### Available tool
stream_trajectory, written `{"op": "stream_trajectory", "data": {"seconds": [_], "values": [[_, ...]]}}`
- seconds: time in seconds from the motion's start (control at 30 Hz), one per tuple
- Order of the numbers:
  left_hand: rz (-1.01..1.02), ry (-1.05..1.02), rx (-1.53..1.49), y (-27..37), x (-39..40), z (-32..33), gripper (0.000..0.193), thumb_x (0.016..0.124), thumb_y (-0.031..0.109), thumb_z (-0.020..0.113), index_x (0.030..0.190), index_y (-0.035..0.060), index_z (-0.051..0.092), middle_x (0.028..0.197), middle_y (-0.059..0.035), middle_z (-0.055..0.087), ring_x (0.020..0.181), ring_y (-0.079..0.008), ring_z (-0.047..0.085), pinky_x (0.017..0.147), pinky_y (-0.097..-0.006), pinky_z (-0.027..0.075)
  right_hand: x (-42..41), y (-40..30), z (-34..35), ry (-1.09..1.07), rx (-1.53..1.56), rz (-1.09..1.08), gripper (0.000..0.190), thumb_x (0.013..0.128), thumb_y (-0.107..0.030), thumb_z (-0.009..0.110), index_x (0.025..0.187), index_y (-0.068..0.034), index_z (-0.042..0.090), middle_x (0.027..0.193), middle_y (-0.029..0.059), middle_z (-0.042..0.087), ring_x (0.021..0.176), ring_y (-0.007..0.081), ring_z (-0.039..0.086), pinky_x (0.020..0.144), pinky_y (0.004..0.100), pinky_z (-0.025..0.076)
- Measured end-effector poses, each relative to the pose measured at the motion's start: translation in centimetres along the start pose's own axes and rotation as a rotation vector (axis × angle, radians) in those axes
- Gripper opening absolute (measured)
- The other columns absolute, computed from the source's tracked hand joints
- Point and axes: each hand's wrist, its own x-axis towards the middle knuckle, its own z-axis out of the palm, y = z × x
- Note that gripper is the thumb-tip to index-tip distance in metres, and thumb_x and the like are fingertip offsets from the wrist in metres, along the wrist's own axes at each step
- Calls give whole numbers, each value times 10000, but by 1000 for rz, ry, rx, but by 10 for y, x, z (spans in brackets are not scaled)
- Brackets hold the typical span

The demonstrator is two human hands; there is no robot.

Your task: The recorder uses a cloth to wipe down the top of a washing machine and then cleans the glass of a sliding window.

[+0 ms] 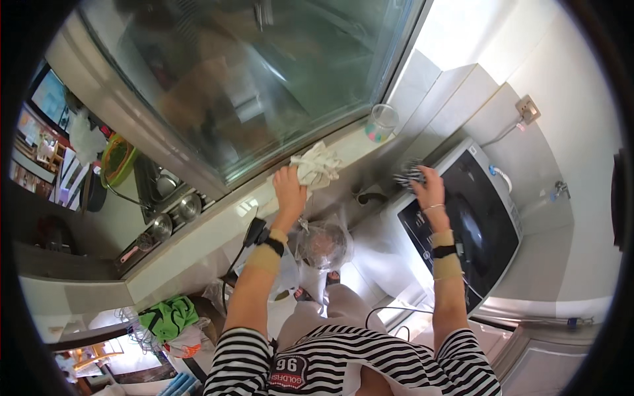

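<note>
My left hand (290,190) is closed on a crumpled off-white cloth (317,166), which lies on the pale ledge (356,151) below the glass window. At the near left corner of the washing machine, my right hand (430,190) holds a small black-and-white striped thing (410,174) that looks like bunched fabric; its exact kind I cannot tell. A clear cup (382,123) with coloured spots near its base stands on the ledge, between and beyond both hands. Below my left hand is something round wrapped in clear plastic (324,245).
A washing machine (478,218) with a dark lid stands on the right, under a wall socket (528,110). The window frame (148,109) runs along the left. Through an opening there, a sink (163,185) and a green basin (119,158) show. Green cloth (169,317) lies lower left.
</note>
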Motion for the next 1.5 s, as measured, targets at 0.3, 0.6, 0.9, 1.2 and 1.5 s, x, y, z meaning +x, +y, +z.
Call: {"op": "stream_trajectory", "data": {"seconds": [0.3, 0.6, 0.9, 1.2, 1.5], "values": [[-124, 87, 183, -47, -89, -102, 453, 766, 72, 587, 1187, -32, 455, 1054, -235, 481, 1017, -425, 437, 897, -474, 343, 59, -138, 174, 22, -144, 70, 592, 790, -293, 684, 1302, -54, 506, 1226, 208, 532, 1156, 376, 483, 1008, 492, 349], [-253, 80, 145, -34, -80, -112, 449, 769, 52, 580, 1191, -37, 457, 1050, -241, 493, 999, -422, 448, 884, -476, 352, -2, -199, 213, -3, -92, -551, 556, 739, -255, 663, 1271, -153, 540, 1262, 147, 524, 1167, 313, 484, 958, 451, 382], [-50, 53, 106, 11, -42, -76, 490, 729, 51, 593, 1196, -23, 467, 1091, -235, 497, 1012, -422, 453, 894, -494, 347, 8, -128, 183, 78, -147, -229, 394, 742, -187, 643, 1132, -245, 627, 1122, 93, 555, 957, 310, 529, 773, 449, 457], [215, 65, 76, 75, 67, 43, 548, 647, 34, 658, 1180, 24, 529, 1133, -183, 507, 1028, -353, 482, 890, -475, 364, -70, -95, 101, -454, 318, -180, 427, 783, -184, 662, 1205, -159, 606, 1035, 157, 527, 975, 359, 533, 829, 432, 474], [159, -196, 459, 68, 72, 84, 417, 728, 94, 630, 1134, 42, 550, 1045, -144, 548, 986, -317, 528, 791, -464, 421, -56, -63, 39, -270, 520, 127, 393, 801, -172, 669, 1183, -93, 622, 982, 162, 579, 900, 323, 587, 820, 369, 474]]}}
